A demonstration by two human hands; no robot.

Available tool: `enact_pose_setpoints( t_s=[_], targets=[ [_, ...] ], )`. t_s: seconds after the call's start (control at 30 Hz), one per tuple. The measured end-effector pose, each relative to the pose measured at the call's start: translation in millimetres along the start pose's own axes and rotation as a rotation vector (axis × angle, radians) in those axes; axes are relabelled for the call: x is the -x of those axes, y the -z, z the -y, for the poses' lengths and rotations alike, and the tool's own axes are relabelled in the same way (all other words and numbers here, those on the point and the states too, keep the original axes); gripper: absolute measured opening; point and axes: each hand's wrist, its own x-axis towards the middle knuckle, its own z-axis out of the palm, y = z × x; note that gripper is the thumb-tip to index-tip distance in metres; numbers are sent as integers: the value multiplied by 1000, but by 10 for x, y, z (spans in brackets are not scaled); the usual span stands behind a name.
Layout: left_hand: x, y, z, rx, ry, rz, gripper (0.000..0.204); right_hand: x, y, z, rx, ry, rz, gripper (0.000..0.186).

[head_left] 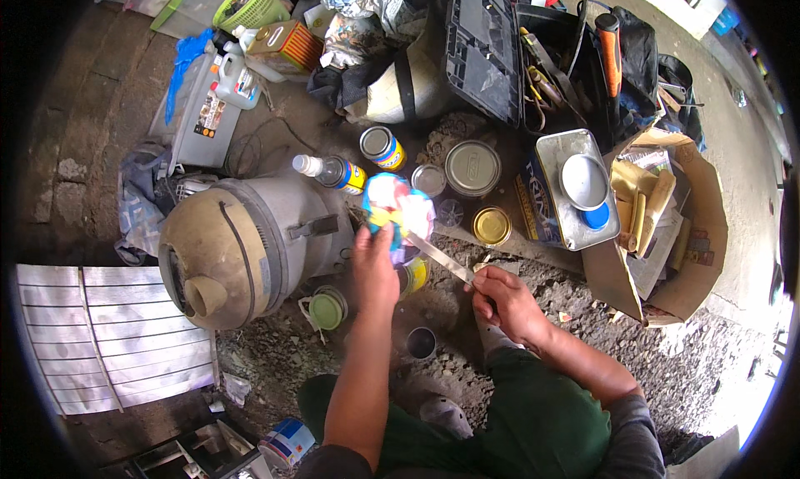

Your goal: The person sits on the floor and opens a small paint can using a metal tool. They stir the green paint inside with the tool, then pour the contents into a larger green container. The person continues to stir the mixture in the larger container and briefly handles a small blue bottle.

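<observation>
My left hand (377,258) is closed on a bright multicoloured rag (387,197), patterned in blue, yellow, red and white. From the rag a thin flat strip (442,259), like a stirring stick or scraper, slopes down to my right hand (502,299), whose fingers pinch its near end. The strip's far end is hidden at the rag. Behind the left hand a yellow-labelled can (414,276) partly shows. An open can with pale green contents (327,310) stands left of my left wrist, and a small dark round container (422,342) sits on the ground between my forearms.
A large drum-shaped vacuum (250,246) lies to the left. Beyond my hands stand a grey-lidded tin (472,168), a gold-lidded tin (492,226) and a capped bottle (342,174). At right are a rectangular metal can (546,158), a cardboard box (696,254) and an opened black toolbox (483,50).
</observation>
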Motion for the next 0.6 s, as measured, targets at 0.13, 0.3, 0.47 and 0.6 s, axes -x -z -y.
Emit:
enact_pose_setpoints(
  t_s=[0.13,0.3,0.47,0.6],
  targets=[
    [-317,-269,-87,12,178,-44,41,117,162,150,160,170,-206,25],
    [-797,-807,310,-438,11,-21,86,173,5,199,196,389,-269,23],
    [-954,-1326,47,-868,-197,238,61,124,146,110,254,401,-320,19],
    [-1071,-1014,319,-889,-580,146,54,71,157,189,641,385,-361,22]
  ],
)
